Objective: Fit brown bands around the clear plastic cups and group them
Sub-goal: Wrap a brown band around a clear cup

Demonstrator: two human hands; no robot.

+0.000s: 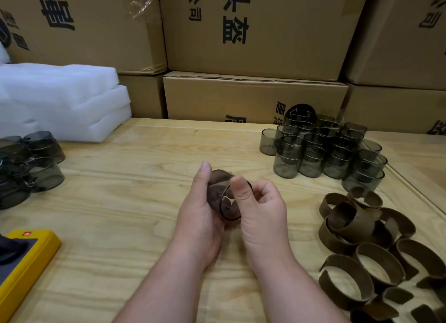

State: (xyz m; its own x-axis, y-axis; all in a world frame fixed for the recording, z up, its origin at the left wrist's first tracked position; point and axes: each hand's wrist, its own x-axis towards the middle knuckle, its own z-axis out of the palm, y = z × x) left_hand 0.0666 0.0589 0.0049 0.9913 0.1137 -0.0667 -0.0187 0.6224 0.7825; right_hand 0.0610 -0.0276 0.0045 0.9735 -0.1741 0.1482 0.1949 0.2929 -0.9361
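Note:
Over the middle of the wooden table (pixel 125 202), both my hands hold one clear smoky plastic cup (pixel 228 207) with a brown band (pixel 218 178) wrapped around it. My left hand (pixel 200 209) grips the banded cup from the left, thumb up along its side. My right hand (pixel 260 207) pinches the cup's open rim, thumb on top. At the back right stand several bare cups (pixel 323 151), stacked in a cluster. Loose brown bands (pixel 362 245) lie in a heap at the right front. On the far left, a group of cups (pixel 26 163) lies on their sides.
Cardboard boxes (pixel 253 33) are stacked behind the table. White foam sheets (pixel 62 101) sit at the back left. A yellow device (pixel 26 255) with a red light lies at the front left edge.

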